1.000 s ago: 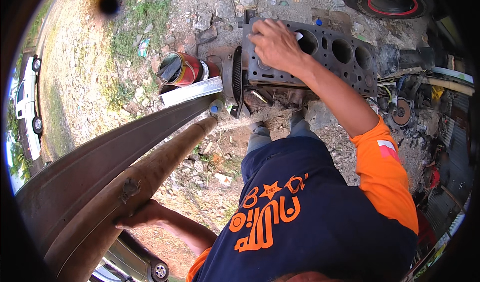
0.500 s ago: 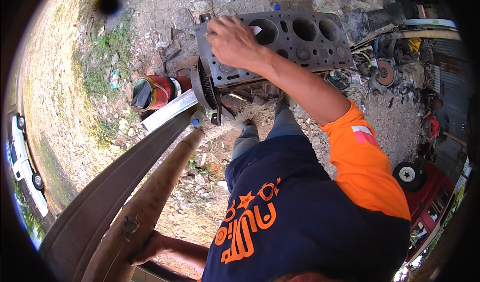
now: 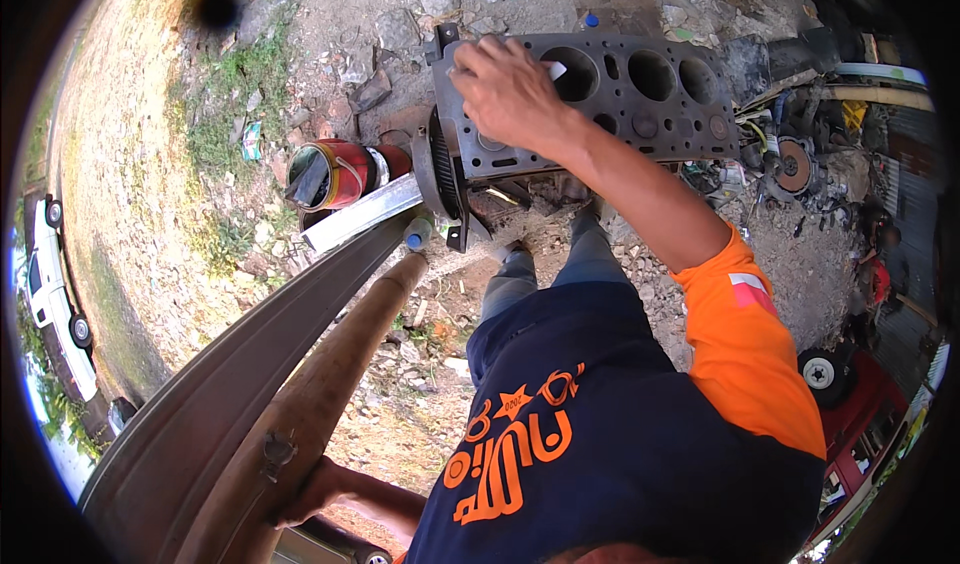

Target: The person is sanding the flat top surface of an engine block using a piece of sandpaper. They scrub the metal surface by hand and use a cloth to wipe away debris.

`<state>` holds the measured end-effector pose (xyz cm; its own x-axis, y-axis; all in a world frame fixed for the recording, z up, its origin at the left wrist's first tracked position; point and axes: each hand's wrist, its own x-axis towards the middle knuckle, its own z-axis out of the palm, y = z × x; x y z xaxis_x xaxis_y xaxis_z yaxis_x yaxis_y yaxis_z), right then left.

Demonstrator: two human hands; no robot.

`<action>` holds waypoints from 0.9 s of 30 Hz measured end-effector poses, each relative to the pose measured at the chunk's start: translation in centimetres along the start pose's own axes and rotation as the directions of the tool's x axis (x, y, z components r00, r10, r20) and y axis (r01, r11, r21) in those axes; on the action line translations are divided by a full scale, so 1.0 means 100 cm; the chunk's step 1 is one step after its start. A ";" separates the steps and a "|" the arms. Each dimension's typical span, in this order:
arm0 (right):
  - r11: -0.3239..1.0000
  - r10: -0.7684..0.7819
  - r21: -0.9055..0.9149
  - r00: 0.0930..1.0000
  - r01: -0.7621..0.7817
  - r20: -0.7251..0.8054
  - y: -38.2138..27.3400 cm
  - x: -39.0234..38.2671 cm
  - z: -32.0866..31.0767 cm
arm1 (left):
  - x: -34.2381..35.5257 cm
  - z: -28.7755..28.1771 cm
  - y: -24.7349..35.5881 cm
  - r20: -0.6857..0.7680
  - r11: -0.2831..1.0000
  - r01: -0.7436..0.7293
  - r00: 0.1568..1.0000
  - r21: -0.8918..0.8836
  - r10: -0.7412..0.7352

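Observation:
My right hand lies over the left end of a dark metal engine block, fingers bent and pressed to its flat top face. Beside the thumb pokes a small white piece, thin like folded paper or sandpaper; most of it is hidden under the hand. Large round cylinder bores and smaller holes show to the right of the hand. Low on the left, my left hand grips a thick round wooden pole; its fingertips are partly hidden.
A red bucket stands left of the block, by a pale metal bar. A dark curved beam runs along the pole. Machine parts and scrap lie at right. A red vehicle and a white pickup stand farther off.
The view has shifted, so the block and surroundings sit farther right in the picture. My right hand stays at the block's left end, and my left hand stays on the pole.

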<state>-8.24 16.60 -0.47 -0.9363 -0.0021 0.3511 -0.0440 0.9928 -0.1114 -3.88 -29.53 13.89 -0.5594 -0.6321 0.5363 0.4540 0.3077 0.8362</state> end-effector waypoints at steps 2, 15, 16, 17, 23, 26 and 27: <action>0.990 -0.080 0.121 0.996 0.075 0.035 -0.020 -0.012 -0.008 | -0.003 0.003 -0.001 -0.021 1.000 0.006 1.000 -0.007 -0.007; 0.995 -0.019 0.101 1.000 0.019 -0.009 0.004 0.005 -0.005 | -0.005 0.007 0.002 -0.187 0.999 0.034 0.982 0.001 -0.033; 0.990 -0.068 0.127 0.997 0.065 0.026 -0.008 -0.003 -0.011 | -0.008 0.010 0.004 -0.183 1.000 0.022 0.983 -0.001 -0.022; 0.982 -0.118 0.155 0.991 0.108 0.060 -0.013 -0.006 -0.013 | -0.009 0.014 0.005 -0.192 1.000 0.019 0.981 0.002 -0.018; 0.991 -0.064 0.123 0.997 0.059 0.041 0.001 0.002 -0.010 | -0.014 0.032 0.010 -0.302 0.997 0.019 0.953 0.072 0.004; 0.990 -0.074 0.123 0.997 0.072 0.013 0.003 0.004 -0.009 | -0.019 0.045 0.018 -0.351 0.995 0.037 0.936 0.094 -0.002; 0.989 -0.088 0.120 0.996 0.083 0.032 0.000 0.002 -0.012 | -0.020 0.043 0.018 -0.361 0.994 0.047 0.932 0.102 -0.007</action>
<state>-8.00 16.77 0.72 -0.9395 -0.0932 0.3295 -0.1636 0.9675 -0.1929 -4.90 -24.67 14.80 -0.2738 -0.8485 0.4529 0.3546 0.3487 0.8676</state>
